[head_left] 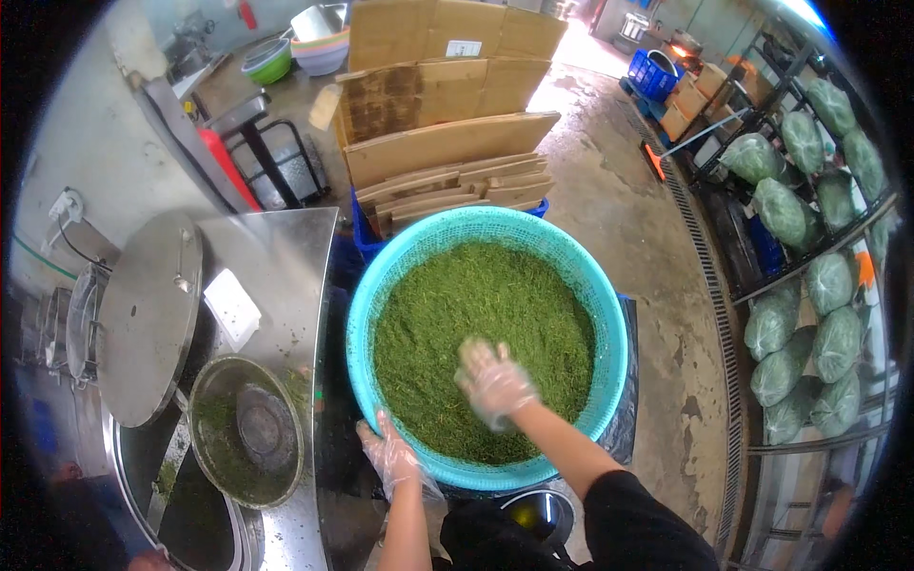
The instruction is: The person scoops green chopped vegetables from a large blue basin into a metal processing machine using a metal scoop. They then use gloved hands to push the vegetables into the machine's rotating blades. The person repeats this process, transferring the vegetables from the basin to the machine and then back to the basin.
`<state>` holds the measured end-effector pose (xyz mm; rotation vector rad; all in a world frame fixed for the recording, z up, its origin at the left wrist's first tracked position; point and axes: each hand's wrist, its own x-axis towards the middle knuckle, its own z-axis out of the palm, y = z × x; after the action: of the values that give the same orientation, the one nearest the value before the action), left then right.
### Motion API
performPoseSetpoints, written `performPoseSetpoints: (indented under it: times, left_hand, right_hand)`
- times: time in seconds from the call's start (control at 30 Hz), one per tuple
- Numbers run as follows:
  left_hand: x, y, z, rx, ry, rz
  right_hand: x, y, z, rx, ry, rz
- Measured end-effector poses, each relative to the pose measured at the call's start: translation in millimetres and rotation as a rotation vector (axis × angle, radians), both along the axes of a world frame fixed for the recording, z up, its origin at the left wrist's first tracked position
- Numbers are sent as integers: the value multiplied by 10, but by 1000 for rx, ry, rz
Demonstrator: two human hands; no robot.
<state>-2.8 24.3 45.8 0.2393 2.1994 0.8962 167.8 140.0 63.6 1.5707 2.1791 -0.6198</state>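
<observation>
A large round turquoise plastic basket (610, 376) stands in front of me, filled with finely chopped green herbs or leaves (476, 295). My left hand (388, 455), in a clear plastic glove, grips the basket's near-left rim. Over the middle of the greens is my right hand (497, 385), gloved as well, its fingers stretched out and somewhat blurred. It touches or hovers just above the surface; I cannot tell which. No separate object shows in it.
On the steel machine table (276, 247) at left are a round lid (152, 319), a metal bowl (286, 447) with green bits and a white paper (231, 306). Flattened cardboard (447, 133) stands behind the basket. Bagged greens (776, 319) fill a rack at right. Part of another person shows lower left.
</observation>
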Motion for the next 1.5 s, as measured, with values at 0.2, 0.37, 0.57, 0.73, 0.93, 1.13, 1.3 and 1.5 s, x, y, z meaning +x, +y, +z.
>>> performPoseSetpoints:
  times: [0.2,0.37,0.57,0.73,0.93,1.13,1.3,1.5]
  left_hand:
    - [-76,-81,-102,-44,-23,-8]
    - [41,22,-16,-56,4,25]
    - [-68,16,79,-1,-21,49]
    - [6,2,17,-33,19,0]
    - [-100,-35,-112,9,44,36]
    - [29,5,-75,5,54,-45]
    - [-162,-74,-29,-67,124,-172]
    - [-470,-326,-270,95,-194,-296]
  right_hand:
    - [85,-175,-258,36,-11,466]
    - [452,-449,-623,-66,110,1072]
    - [359,-599,-323,-30,173,821]
    - [728,-345,-340,-72,-119,661]
    - [650,-45,453,-93,-99,-88]
    - [1185,86,-148,-35,-416,-83]
    - [1291,269,431,-94,-102,-270]
    - [1506,254,440,75,407,-400]
